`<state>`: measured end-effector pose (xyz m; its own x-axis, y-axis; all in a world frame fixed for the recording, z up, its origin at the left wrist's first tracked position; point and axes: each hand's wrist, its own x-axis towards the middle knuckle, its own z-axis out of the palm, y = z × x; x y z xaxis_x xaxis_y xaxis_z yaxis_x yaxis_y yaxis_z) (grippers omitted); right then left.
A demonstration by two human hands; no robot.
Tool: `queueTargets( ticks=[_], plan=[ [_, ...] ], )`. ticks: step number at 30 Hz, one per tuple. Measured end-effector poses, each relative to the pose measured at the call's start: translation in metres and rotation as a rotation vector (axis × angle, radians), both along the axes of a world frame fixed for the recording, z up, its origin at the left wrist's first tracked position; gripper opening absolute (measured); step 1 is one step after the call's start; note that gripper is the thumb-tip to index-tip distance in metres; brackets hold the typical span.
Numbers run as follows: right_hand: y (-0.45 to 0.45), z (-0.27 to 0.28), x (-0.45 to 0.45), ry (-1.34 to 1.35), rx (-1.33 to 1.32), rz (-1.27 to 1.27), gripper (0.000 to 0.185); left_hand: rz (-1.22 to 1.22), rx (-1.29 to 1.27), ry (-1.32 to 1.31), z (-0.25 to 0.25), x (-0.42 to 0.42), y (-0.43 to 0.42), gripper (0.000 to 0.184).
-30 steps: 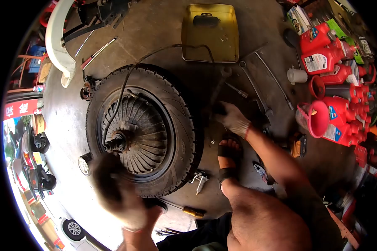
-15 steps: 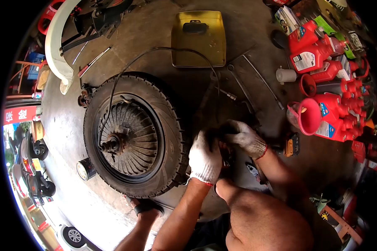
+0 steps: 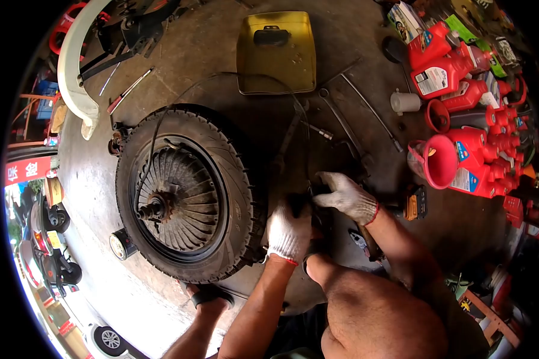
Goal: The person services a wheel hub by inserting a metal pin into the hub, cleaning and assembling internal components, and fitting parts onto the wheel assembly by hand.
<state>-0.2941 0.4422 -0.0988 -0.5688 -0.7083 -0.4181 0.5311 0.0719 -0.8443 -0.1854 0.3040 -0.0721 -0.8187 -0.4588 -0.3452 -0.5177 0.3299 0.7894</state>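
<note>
A wheel with a black tyre [image 3: 230, 191] and a ribbed metal hub [image 3: 179, 200] stands to the left of my hands. A black cable [image 3: 224, 73] arches from its axle over to the dark space between my hands. My left hand [image 3: 288, 232], in a white knitted glove, is beside the tyre's right side. Its fingers are curled in shadow, and what they hold is hidden. My right hand [image 3: 348, 198], gloved too, is just right of the cable's lower end, with thumb and fingers apart.
A yellow tray [image 3: 302, 60] lies at the top. A combination wrench [image 3: 341, 119] and a long bar [image 3: 374, 113] lie right of the cable. Red oil bottles [image 3: 440, 78] and a red funnel [image 3: 440, 161] stand at right. A round tin [image 3: 123, 244] sits by the tyre.
My right hand has drawn slightly away from my left, and its thumb and fingers have spread. My left hand has shifted a little down and left. The view has moved slightly.
</note>
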Motion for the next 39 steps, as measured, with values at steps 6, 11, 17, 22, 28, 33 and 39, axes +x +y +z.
queueTargets(
  ticks=[6, 11, 17, 22, 28, 33, 39],
  plan=[
    [-0.003, -0.004, -0.006, 0.026, 0.063, 0.083, 0.028, 0.096, 0.348, 0.022, -0.018, 0.009, -0.003, 0.022],
    [-0.003, -0.004, -0.010, 0.054, 0.068, 0.144, 0.016, 0.127, 0.517, -0.011, -0.014, 0.012, -0.006, 0.024],
    [-0.006, -0.004, -0.007, 0.142, 0.116, 0.177, 0.019, 0.013, 0.114, 0.072, -0.012, 0.014, 0.005, 0.025],
    [-0.010, 0.010, -0.009, 0.371, 0.239, 0.269, 0.027, 0.017, -0.112, 0.116, -0.012, 0.016, 0.013, 0.027],
    [-0.005, 0.004, -0.018, 0.246, 0.285, 0.257, 0.028, 0.031, 0.233, -0.022, -0.024, 0.026, 0.001, 0.029],
    [-0.004, 0.001, -0.020, 0.196, 0.201, 0.214, 0.025, 0.199, 0.715, 0.020, -0.034, 0.023, -0.004, 0.030],
    [-0.001, 0.005, -0.027, 0.161, 0.259, 0.223, 0.024, 0.102, 0.746, -0.052, -0.032, 0.019, -0.011, 0.031]
  ],
)
